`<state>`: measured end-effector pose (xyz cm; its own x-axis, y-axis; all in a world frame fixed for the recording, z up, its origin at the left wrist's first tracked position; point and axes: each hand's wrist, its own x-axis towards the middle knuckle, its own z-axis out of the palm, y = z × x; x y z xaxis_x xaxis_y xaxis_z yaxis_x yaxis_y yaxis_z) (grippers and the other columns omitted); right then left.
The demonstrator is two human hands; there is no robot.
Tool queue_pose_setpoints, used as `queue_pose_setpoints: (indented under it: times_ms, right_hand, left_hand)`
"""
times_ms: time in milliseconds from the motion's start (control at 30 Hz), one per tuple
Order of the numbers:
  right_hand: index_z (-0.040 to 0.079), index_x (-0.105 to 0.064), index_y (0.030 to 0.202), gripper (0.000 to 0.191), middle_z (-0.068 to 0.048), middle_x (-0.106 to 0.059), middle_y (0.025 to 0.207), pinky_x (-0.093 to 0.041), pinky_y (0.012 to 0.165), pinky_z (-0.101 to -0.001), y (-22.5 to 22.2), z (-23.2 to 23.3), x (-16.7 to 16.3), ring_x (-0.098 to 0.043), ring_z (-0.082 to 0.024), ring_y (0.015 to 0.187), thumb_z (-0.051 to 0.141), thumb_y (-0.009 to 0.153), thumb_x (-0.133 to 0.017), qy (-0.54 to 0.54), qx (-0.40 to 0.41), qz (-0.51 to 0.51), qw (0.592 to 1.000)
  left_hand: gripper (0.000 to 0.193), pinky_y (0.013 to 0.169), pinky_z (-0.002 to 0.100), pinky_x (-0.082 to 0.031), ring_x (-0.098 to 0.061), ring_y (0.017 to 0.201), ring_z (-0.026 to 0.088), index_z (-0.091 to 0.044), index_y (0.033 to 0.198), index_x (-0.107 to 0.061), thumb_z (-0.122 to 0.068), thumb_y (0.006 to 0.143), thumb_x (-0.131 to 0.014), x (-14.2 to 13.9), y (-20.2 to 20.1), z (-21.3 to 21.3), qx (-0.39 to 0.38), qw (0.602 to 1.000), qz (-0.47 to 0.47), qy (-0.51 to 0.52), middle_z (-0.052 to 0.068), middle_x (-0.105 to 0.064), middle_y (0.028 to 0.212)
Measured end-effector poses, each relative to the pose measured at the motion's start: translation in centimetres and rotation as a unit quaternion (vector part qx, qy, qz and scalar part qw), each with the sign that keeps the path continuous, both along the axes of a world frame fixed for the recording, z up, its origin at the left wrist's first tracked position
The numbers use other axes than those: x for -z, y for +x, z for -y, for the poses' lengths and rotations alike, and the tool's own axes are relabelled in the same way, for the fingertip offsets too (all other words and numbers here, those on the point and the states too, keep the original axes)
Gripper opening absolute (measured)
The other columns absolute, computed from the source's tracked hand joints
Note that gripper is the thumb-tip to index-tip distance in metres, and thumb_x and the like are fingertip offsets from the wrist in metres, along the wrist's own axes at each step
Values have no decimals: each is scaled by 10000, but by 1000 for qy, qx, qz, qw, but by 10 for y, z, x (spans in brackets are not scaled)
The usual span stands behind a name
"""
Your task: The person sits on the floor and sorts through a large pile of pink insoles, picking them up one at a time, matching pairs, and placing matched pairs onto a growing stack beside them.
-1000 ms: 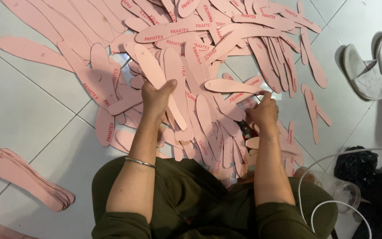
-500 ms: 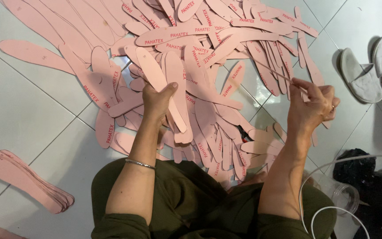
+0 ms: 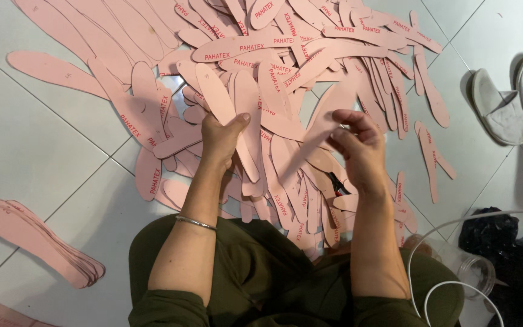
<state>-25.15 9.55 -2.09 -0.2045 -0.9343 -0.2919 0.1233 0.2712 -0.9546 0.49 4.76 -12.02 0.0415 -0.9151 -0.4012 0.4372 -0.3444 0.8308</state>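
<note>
Insoles of flat pink board, many with red print on them, lie in a loose overlapping heap across the white tiled floor, spreading from the far left to the far right of the scene. The left hand is closed around a small fan of several insoles, thumb across the top and fingers curled underneath, with their ends sticking out toward the far side. The right hand is raised above the heap, its fingers partly bent and pinching one blurred insole between thumb and fingertips; the grip looks light, and how firmly it holds I cannot tell. A neat stack of insoles sits well apart on the near left, and a pair of white slippers rests at the far right. Near the right knee stand a clear plastic jar, a white cable and a dark bundle. The likeliest slip, as I judge it, is in the left hand's fan: the pieces are smooth and splayed at different angles, so one could slide out and drop back into the heap. The single insole in the right hand is thin and could bend or flick free from so light a pinch. The cable looping close to the right arm could also snag.
</note>
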Motion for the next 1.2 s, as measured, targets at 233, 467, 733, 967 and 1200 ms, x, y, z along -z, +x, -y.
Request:
queue_pose_setpoints:
  times_ms: [233, 467, 733, 967, 1200]
  right_hand:
    - [74, -441, 1309, 456, -43, -678, 1046, -627, 884, -368, 22, 1, -7, -700, -154, 912, -97, 918, -604, 23, -14, 1, 1000]
    - [38, -463, 1406, 523, -44, -673, 1029, -615, 887, -344, 25, 2, -7, -700, -151, 923, -83, 922, -621, 27, -23, -4, 999]
    - [-9, -533, 1379, 462, -66, -704, 1065, -618, 854, -301, 36, 2, 4, -709, -128, 927, -50, 925, -604, 49, -43, -22, 998]
    - [-39, -568, 1368, 437, -70, -691, 1041, -599, 829, -290, 49, 0, 21, -689, -127, 894, -42, 934, -626, 38, -53, -25, 998]
    - [-32, -600, 1339, 394, -82, -696, 1112, -598, 881, -288, 56, -1, 28, -699, -129, 937, 16, 948, -610, 59, -45, -40, 996]
  left_hand:
    - [263, 772, 306, -592, -721, 853, 174, 38, 1087, -695, -46, 845, -757, 0, 1, -1, 7, 1000, 7, 10, 116, -749, 992]
    - [277, 767, 313, -605, -735, 860, 179, 32, 1100, -690, -35, 838, -749, 4, -2, -1, 8, 1000, -11, 7, 116, -757, 1003]
    - [291, 759, 314, -644, -753, 847, 195, 32, 1105, -690, -30, 832, -767, -4, -13, -7, 104, 994, -42, 13, 141, -761, 1006]
    - [288, 784, 302, -644, -745, 885, 160, 21, 1133, -689, -44, 866, -772, -15, -16, -15, 156, 977, -144, -29, 115, -760, 1024]
    - [229, 725, 260, -599, -696, 855, 99, -8, 1120, -736, -175, 964, -726, -15, -16, -19, 231, 965, -84, -88, 60, -759, 979]
